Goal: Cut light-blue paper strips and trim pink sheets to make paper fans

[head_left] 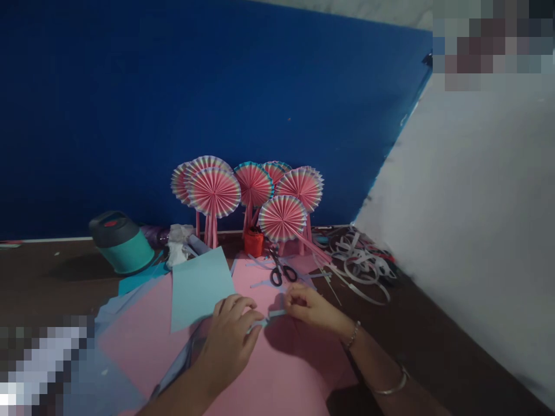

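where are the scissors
In the head view, the black-handled scissors lie on the pink paper just beyond the right hand, to the right of the pale blue sheet.

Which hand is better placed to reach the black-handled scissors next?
Probably the right hand: its fingertips lie nearer the black-handled scissors than the left hand does, though both hands are at the narrow pale blue paper strip.
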`<state>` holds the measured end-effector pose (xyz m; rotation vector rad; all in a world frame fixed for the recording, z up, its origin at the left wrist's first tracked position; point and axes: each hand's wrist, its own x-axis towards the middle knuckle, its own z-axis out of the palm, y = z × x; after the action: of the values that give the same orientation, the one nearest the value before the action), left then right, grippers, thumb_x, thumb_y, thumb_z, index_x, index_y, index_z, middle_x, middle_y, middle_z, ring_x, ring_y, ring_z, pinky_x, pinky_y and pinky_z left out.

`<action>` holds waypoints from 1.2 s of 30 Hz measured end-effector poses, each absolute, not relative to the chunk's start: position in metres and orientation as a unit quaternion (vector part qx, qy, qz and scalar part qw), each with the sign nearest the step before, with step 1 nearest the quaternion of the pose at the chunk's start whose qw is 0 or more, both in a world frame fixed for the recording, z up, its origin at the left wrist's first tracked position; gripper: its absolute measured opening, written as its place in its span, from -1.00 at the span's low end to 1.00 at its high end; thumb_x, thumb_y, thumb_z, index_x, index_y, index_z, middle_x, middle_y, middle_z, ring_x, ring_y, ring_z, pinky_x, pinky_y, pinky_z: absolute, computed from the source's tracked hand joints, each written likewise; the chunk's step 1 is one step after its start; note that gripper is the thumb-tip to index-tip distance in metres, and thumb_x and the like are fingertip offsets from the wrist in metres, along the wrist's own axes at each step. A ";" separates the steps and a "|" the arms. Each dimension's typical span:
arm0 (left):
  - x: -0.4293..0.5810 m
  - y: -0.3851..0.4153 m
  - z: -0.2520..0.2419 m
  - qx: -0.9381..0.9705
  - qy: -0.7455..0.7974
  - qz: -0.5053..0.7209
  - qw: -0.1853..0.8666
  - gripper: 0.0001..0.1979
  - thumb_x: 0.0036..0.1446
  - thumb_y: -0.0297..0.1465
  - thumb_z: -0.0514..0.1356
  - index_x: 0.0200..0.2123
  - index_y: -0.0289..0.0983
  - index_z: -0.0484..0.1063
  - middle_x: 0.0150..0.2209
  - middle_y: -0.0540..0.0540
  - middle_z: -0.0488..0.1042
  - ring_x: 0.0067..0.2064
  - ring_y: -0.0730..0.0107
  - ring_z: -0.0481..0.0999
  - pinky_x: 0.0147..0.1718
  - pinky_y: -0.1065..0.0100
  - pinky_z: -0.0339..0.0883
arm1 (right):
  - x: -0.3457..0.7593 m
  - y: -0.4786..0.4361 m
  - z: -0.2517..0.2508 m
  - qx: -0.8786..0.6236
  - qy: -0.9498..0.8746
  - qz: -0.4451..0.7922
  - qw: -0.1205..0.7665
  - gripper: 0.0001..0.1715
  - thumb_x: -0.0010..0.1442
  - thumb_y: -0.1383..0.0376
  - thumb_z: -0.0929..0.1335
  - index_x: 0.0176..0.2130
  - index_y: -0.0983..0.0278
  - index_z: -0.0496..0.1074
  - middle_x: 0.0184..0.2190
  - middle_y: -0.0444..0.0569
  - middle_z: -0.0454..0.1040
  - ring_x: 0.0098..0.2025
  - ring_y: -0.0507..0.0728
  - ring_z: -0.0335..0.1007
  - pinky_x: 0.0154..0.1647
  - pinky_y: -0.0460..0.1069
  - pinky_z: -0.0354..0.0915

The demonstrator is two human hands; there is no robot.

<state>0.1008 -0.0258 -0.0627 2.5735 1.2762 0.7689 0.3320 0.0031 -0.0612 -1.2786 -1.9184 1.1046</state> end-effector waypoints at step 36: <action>0.101 -0.027 -0.061 0.938 0.323 0.074 0.103 -0.71 0.22 -0.53 0.04 -0.05 -0.13 0.36 0.00 -0.04 0.44 -0.02 0.22 0.33 -0.02 0.15 0.12 | 0.349 0.014 -0.067 -0.451 -0.715 0.479 0.237 -0.87 -0.05 0.34 0.36 -0.59 0.27 0.35 -0.42 -0.09 0.35 -0.28 0.09 0.27 -0.18 -0.03 0.20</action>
<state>0.1008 -0.0269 -0.0615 2.7664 0.9536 0.2190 0.3487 0.0140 -0.0665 -1.2371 -1.9585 1.3130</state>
